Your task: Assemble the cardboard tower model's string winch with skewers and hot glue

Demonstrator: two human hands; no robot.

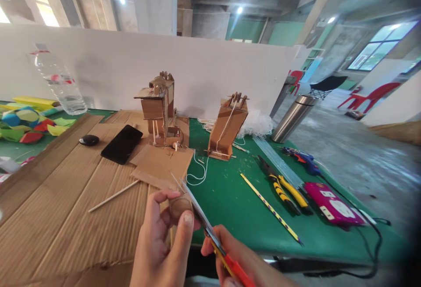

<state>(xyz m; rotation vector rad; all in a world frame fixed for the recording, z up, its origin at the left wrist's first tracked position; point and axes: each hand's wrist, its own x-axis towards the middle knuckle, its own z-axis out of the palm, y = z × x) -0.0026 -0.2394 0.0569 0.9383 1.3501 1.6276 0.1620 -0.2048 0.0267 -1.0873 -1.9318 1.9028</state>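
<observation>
Between the thumb and fingers of my left hand (pixel 167 238) is a small rounded piece of cardboard (pixel 180 206). My right hand (pixel 230 249) grips a pair of scissors (pixel 205 221) by red and yellow handles. The scissor blades point up and away, slightly parted, along the right edge of the cardboard piece. Whether they touch it I cannot tell. Just beyond my hands lies a flat cardboard sheet (pixel 164 164), in front of a cardboard model (pixel 158 111) with a boxy tower. To its right stands a leaning cardboard part (pixel 226 129) with white string.
A large corrugated sheet (pixel 42 217) covers the left side, bearing a phone (pixel 122 144), a black mouse-shaped object (pixel 89 140) and a thin stick (pixel 113 196). On the green tabletop (pixel 223 208) lie a pencil (pixel 269 208), pliers (pixel 283 186), a glue gun (pixel 301 159) and a steel flask (pixel 294 118).
</observation>
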